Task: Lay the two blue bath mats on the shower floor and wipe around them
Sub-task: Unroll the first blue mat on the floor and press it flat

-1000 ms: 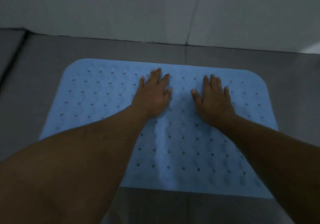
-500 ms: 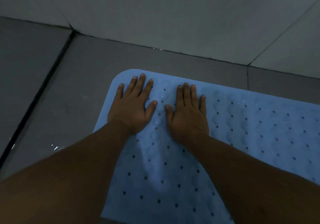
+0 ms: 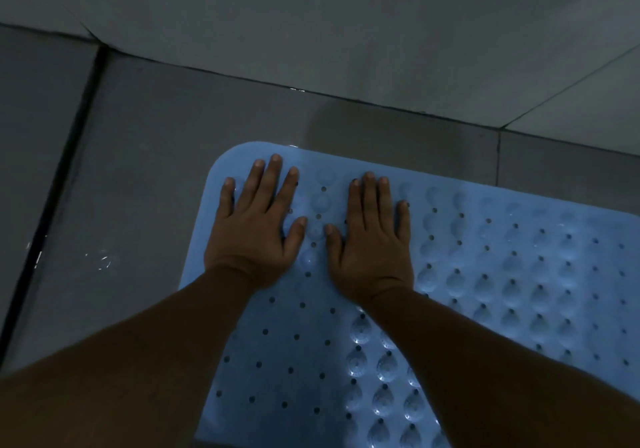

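Note:
One blue bath mat (image 3: 519, 274) with small holes and round bumps lies flat on the grey shower floor (image 3: 145, 184). Its far left rounded corner is in view; its right and near parts run out of frame. My left hand (image 3: 258, 229) rests palm down on that far left corner, fingers spread. My right hand (image 3: 372, 239) lies flat beside it, fingers together, thumbs nearly touching. Neither hand holds anything. No second mat is visible.
A pale tiled wall (image 3: 346, 24) rises just beyond the mat's far edge. A dark groove (image 3: 62, 170) runs along the floor at the left. A few water drops (image 3: 104, 260) glint on the tile left of the mat.
Both hands have shifted from the mat's middle to its far left corner, staying flat on it. In the last half second they barely moved.

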